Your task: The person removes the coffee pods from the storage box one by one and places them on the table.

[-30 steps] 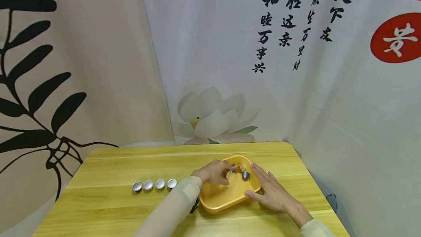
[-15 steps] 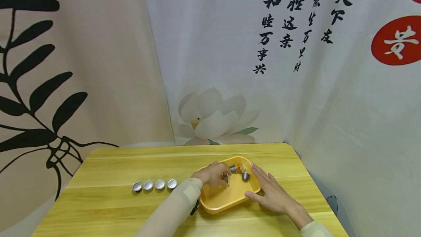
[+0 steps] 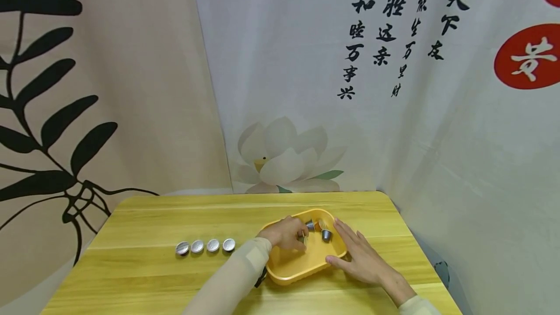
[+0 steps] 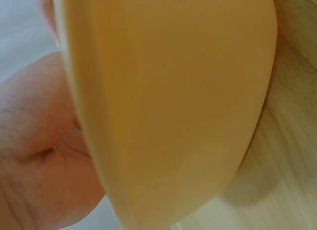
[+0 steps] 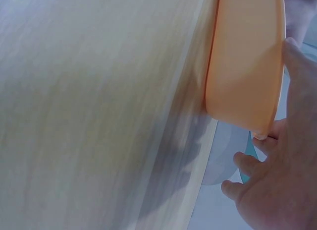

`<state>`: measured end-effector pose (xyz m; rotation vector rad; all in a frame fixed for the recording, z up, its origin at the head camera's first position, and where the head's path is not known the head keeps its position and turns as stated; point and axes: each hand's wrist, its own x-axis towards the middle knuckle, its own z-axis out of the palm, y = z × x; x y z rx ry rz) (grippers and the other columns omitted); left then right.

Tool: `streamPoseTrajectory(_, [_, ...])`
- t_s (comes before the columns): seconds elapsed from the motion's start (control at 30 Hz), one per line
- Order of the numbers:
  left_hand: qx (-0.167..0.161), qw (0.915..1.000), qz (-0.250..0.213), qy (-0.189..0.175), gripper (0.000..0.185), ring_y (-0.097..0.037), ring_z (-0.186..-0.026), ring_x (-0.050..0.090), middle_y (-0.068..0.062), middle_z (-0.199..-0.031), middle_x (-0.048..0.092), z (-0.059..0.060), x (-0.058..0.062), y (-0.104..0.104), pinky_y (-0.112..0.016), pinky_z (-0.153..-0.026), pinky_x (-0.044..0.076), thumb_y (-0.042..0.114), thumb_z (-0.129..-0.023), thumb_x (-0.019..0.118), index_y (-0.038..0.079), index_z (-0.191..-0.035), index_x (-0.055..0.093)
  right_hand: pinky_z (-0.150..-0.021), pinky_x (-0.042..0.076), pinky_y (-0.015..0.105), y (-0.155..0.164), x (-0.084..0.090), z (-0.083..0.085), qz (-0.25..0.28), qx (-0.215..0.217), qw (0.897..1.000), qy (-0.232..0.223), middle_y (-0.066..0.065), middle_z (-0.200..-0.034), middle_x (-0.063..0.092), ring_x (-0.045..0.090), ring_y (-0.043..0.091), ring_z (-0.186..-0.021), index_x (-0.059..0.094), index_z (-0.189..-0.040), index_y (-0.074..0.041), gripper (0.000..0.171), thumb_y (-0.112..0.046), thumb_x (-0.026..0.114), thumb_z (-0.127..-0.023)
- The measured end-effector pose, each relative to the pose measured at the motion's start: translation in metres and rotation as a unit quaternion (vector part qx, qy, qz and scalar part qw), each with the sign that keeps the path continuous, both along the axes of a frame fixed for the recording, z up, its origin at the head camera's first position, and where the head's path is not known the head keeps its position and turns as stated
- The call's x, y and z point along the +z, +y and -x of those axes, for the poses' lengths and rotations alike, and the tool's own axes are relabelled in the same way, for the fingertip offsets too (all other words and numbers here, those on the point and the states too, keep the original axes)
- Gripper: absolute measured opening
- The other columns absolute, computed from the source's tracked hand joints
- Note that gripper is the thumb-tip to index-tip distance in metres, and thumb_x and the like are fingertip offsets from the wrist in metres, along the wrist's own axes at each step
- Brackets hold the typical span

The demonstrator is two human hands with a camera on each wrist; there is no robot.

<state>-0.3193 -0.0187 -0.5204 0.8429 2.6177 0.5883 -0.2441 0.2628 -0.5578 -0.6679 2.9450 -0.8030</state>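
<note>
A yellow plastic tray (image 3: pixel 284 269) lies slantwise on the table. My left hand (image 3: pixel 286 233) reaches over its left rim and pinches a gold coffee capsule (image 3: pixel 304 239), mostly hidden by the fingers. Beyond it in the tray lie a dark grey capsule (image 3: pixel 326 236), a silver one (image 3: pixel 310 225) and a gold one (image 3: pixel 321 224). My right hand (image 3: pixel 361 259), fingers spread, rests against the tray's right rim. In the right wrist view, fingers of the right hand (image 5: pixel 292 160) touch the rim of the tray (image 5: pixel 247 61). The tray's wall (image 4: pixel 178 91) hides the left fingertips in the left wrist view.
Left of the tray, several capsules stand in a row, silver lids up, from the leftmost capsule (image 3: pixel 182 248) to the rightmost capsule (image 3: pixel 229 244). The wooden table (image 3: pixel 144 276) ends at a printed cloth backdrop (image 3: pixel 297 111). A dark piece (image 3: pixel 261 277) shows beneath the left wrist.
My left hand's fingers have closed over the gold capsule, which now shows less, and it has shifted slightly within the tray. My right hand stays at the rim. The head view tilts slightly.
</note>
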Motion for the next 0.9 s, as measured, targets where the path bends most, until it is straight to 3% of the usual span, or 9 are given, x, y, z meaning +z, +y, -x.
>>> streamPoseTrajectory(0.3, [0.014, 0.9992, -0.037, -0.008, 0.029, -0.015, -0.112, 0.073, 0.001, -0.117, 0.081, -0.005, 0.004, -0.009, -0.031, -0.100, 0.063, 0.026, -0.096, 0.093, 0.016, -0.121, 0.082, -0.137, 0.020, 0.080, -0.001, 0.002, 0.000, -0.003, -0.003, 1.000, -0.006, 0.009, -0.191, 0.020, 0.032, 0.042, -0.173, 0.022, -0.182, -0.013, 0.103, -0.068, 0.067, -0.107])
streamPoseTrajectory(0.47, [0.004, 0.9978, -0.067, 0.002, 0.024, -0.015, -0.112, 0.072, 0.000, -0.120, 0.079, -0.008, 0.008, -0.014, -0.029, -0.099, 0.061, 0.023, -0.097, 0.092, 0.018, -0.118, 0.081, -0.137, 0.020, 0.080, -0.001, 0.002, -0.001, -0.006, -0.003, 1.000, -0.006, 0.012, -0.190, 0.022, 0.032, 0.043, -0.173, 0.022, -0.181, -0.012, 0.103, -0.068, 0.066, -0.107])
streamPoseTrajectory(0.73, [-0.015, 0.9930, -0.117, 0.011, 0.022, -0.001, -0.092, 0.070, 0.000, -0.117, 0.077, -0.010, 0.013, -0.021, -0.019, -0.089, 0.060, 0.018, -0.099, 0.087, 0.017, -0.118, 0.078, -0.136, 0.022, 0.080, -0.001, 0.001, -0.001, -0.008, -0.001, 1.000, 0.003, 0.014, -0.189, 0.024, 0.034, 0.043, -0.172, 0.023, -0.181, -0.011, 0.103, -0.068, 0.066, -0.107])
streamPoseTrajectory(0.9, [-0.026, 0.9895, -0.141, 0.016, 0.022, -0.004, -0.095, 0.074, -0.001, -0.116, 0.077, -0.011, 0.017, -0.025, -0.017, -0.088, 0.061, 0.016, -0.099, 0.086, 0.015, -0.120, 0.077, -0.136, 0.022, 0.080, -0.001, 0.000, -0.001, -0.011, -0.001, 1.000, 0.006, 0.014, -0.189, 0.023, 0.034, 0.044, -0.172, 0.023, -0.181, -0.011, 0.103, -0.069, 0.066, -0.107])
